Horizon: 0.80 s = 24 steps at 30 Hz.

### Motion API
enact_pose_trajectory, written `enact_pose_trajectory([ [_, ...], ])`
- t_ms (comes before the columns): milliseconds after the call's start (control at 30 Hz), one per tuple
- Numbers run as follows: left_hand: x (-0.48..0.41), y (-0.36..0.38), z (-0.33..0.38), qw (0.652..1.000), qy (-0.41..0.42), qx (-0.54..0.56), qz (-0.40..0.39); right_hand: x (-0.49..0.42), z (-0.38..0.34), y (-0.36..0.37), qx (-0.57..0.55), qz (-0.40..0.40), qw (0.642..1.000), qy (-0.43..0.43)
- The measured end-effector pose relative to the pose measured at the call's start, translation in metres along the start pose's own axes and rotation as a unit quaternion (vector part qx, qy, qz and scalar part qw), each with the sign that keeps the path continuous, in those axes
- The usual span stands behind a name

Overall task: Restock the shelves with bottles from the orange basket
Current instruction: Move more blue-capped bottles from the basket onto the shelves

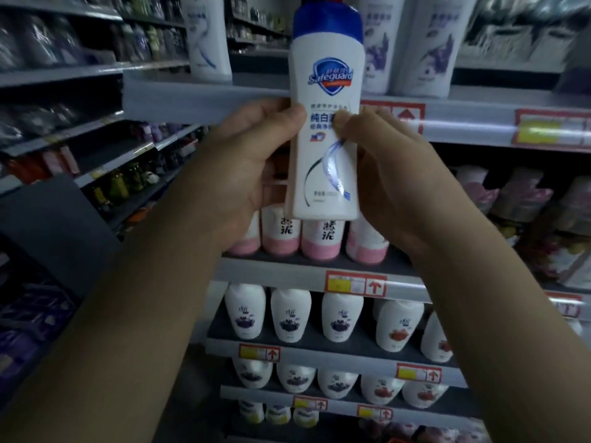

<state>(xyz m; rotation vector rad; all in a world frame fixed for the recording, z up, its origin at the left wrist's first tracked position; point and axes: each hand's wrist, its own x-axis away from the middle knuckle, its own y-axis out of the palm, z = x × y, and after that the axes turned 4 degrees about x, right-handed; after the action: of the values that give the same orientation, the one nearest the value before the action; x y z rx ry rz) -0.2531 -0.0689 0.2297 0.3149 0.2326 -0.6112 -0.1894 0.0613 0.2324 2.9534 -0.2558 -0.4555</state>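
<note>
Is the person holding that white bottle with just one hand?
No, the left hand and the right hand both grip the white bottle, one on each side of it.

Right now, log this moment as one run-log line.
left hand, right hand: grip Safeguard bottle | pose: upright, blue cap up | where: before upper shelf | placed: not yet

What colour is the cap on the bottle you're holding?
Blue, on the white bottle; the cap shows in the head view.
</note>
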Motion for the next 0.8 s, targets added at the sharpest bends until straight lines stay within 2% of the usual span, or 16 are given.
enact_pose_trajectory([
  [100, -0.018, -0.020, 0.017, 1.000, 0.024, -0.009, -0.003, -0.020, -0.006, 0.017, 0.011, 0.004, 0.999, -0.032],
  [267, -0.049, -0.045, 0.043, 0.996, 0.083, -0.010, -0.013, -0.061, -0.020, 0.044, 0.074, 0.053, 0.992, -0.092],
  [500, -0.098, -0.067, 0.072, 0.983, 0.167, -0.072, 0.016, -0.112, -0.045, 0.066, 0.225, 0.113, 0.953, -0.169],
  [633, -0.128, -0.075, 0.075, 0.974, 0.186, -0.122, 0.039, -0.137, -0.051, 0.071, 0.322, 0.132, 0.922, -0.168],
  [800, -0.148, -0.086, 0.065, 0.963, 0.192, -0.185, 0.041, -0.170, -0.040, 0.073, 0.325, 0.168, 0.921, -0.135],
])
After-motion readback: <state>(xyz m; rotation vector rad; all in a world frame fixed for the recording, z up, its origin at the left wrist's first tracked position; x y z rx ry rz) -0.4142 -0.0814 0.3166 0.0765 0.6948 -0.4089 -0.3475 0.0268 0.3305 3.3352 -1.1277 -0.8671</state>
